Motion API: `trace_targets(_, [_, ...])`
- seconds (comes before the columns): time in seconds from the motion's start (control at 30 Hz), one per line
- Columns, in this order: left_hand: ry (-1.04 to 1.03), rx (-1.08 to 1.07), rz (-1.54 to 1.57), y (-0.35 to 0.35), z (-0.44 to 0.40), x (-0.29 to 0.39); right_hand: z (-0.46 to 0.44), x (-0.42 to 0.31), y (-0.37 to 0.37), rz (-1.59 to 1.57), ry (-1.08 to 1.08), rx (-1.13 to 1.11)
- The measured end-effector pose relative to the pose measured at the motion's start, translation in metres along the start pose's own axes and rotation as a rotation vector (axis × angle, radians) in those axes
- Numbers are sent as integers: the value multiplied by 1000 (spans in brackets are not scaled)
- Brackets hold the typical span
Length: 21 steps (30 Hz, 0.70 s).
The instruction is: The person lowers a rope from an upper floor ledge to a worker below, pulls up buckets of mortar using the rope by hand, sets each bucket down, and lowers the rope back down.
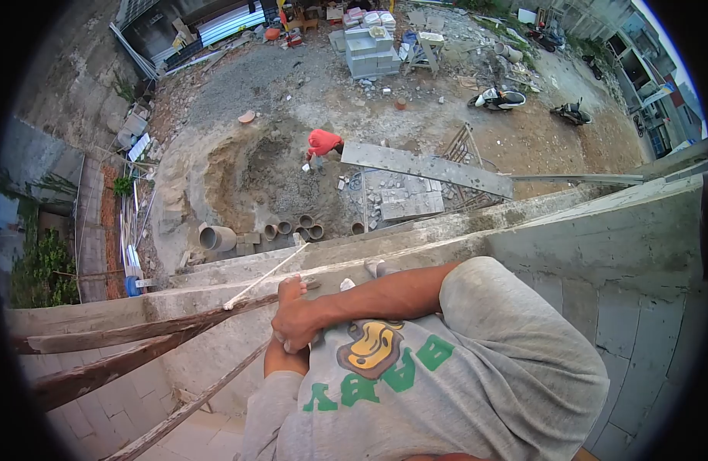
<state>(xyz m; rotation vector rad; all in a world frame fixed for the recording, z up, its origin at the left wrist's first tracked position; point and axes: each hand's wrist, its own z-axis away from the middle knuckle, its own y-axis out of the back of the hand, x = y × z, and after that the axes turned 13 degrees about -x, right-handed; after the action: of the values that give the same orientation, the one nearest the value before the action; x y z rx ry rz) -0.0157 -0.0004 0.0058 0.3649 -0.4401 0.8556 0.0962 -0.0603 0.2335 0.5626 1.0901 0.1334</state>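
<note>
Head view: the right hand is folded over the left wrist, apparently so one arm steadies the other. The left hand is partly covered; cannot tell whether it is wide, narrow or holding anything, nor whether the right hides an object.

The wooden pole lies just beside the hands, above a thicker timber. Its far end appears to bear on the concrete wall, which would explain its placement. A pale rope meets the pole, seemingly anchored there.

Axes: pole runs from the person's left, rising slightly in view towards the hands; rope slants forward and right, its far end at the wall's outer edge.

Well below, a person in red bends over grey material.
</note>
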Motion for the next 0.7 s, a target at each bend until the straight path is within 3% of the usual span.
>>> trace_targets(0.07, [-25, -3, 12, 1, 7, 7, -17, 3, -6, -292, 167, -146])
trace_targets(0.17, [12, -34, -61, -7, 13, 20, -8, -19, 3, -472, 260, -143])
trace_targets(0.37, [-68, -111, 29, -10, -10, 1, -14, -8, -5, 55, 40, 78])
trace_targets(0.43, [-22, -56, 58, -7, -17, -10, -48, 24, -30, 276, -464, 179])
trace_targets(0.5, [-20, -52, 72, 0, -22, -10, -82, 66, -62, 829, -1151, 355])
trace_targets(0.53, [-42, -80, 76, 2, -23, -7, -61, 49, -45, 493, -800, 244])
trace_targets(0.57, [-55, -93, 62, 1, -20, -2, -26, 25, -19, -16, -155, 67])
trace_targets(0.63, [-76, -102, 16, -2, -13, 12, -11, 0, -7, -263, 70, -17])
trace_targets(0.7, [-98, -101, -3, -9, -6, 22, -4, -10, 1, -348, 154, -76])
